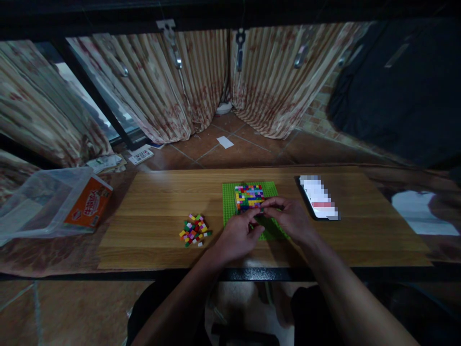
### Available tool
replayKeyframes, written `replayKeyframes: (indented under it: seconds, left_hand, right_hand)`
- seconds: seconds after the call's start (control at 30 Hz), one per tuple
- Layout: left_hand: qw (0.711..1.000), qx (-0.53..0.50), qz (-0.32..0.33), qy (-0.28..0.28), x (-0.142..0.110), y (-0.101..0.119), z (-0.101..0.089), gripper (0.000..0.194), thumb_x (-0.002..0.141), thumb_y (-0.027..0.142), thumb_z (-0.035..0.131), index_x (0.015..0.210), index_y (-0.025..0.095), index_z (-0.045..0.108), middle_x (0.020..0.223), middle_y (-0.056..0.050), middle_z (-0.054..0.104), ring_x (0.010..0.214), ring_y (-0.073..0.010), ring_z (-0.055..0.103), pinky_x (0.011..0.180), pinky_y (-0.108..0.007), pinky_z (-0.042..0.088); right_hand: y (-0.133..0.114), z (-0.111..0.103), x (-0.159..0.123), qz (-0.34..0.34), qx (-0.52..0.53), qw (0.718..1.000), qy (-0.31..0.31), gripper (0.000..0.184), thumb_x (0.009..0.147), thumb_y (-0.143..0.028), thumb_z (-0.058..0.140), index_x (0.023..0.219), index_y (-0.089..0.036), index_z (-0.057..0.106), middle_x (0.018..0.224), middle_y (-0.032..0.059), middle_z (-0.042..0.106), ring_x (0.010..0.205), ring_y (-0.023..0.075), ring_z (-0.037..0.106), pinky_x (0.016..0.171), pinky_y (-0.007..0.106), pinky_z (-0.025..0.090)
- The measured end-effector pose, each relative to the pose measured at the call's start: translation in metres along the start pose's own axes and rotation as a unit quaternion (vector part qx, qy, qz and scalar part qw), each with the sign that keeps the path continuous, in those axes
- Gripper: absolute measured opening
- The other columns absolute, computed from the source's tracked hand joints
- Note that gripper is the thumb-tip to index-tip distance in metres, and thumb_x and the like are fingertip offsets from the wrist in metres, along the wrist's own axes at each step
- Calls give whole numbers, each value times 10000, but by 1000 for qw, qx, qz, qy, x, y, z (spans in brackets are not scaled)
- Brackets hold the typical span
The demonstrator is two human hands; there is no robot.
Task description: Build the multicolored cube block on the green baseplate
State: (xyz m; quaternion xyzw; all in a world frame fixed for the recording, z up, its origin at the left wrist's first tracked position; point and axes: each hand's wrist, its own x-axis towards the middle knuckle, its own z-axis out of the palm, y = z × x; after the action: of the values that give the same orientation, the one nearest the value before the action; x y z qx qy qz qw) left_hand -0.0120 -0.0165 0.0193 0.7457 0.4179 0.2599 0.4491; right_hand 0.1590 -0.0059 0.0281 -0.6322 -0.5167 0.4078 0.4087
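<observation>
A green baseplate (229,202) lies on the wooden table (158,202), with a block of many-coloured small bricks (248,196) built on its upper middle. Both hands rest over the plate's lower half. My left hand (236,236) has its fingers curled, fingertips at the lower edge of the coloured block. My right hand (291,221) is pinched with its fingers pointing left along that same edge. What the fingertips hold is too small and dark to make out. A loose pile of coloured bricks (195,230) sits to the left of the plate.
A phone (318,197) lies face up right of the plate. A clear plastic bag with an orange packet (88,205) sits at the table's left end. Curtains (158,86) hang behind, above a tiled floor with scattered papers (225,142).
</observation>
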Motion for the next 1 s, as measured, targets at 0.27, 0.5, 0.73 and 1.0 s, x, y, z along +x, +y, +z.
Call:
replayKeyframes:
  seconds: [0.27, 0.5, 0.73, 1.0]
  left_hand:
    - [1000, 10, -8, 15, -1, 0, 1, 437, 847, 232, 561, 1277, 153, 587, 880, -58, 721, 704, -165, 640, 671, -291, 519]
    - [1000, 10, -7, 16, 0, -4, 2, 420, 850, 232, 560, 1263, 168, 600, 860, -50, 723, 705, -167, 646, 696, -306, 536]
    - [1000, 8, -4, 18, 1, -5, 5, 430, 857, 238, 554, 1280, 165, 587, 882, -59, 730, 753, -185, 669, 725, -323, 551]
    - [1000, -2, 12, 8, 2, -7, 7, 467, 855, 230, 562, 1319, 184, 555, 981, -73, 740, 808, -190, 691, 775, -350, 566]
  right_hand:
    - [1, -1, -1, 0, 1, 1000, 2, 162, 650, -260, 642, 765, -210, 744, 809, 23, 753, 781, 190, 682, 792, 341, 516]
    - [6, -3, 1, 24, 74, 997, -31, 253, 680, -395, 690, 839, -204, 737, 847, 39, 753, 770, 189, 690, 741, 342, 553]
    - [10, -2, 1, 28, 72, 997, -22, 291, 675, -431, 729, 858, -206, 721, 857, 37, 743, 760, 182, 678, 717, 332, 554]
    - [13, -2, 3, 40, 81, 996, -21, 375, 602, -481, 803, 838, -206, 707, 822, 39, 734, 730, 193, 680, 693, 342, 555]
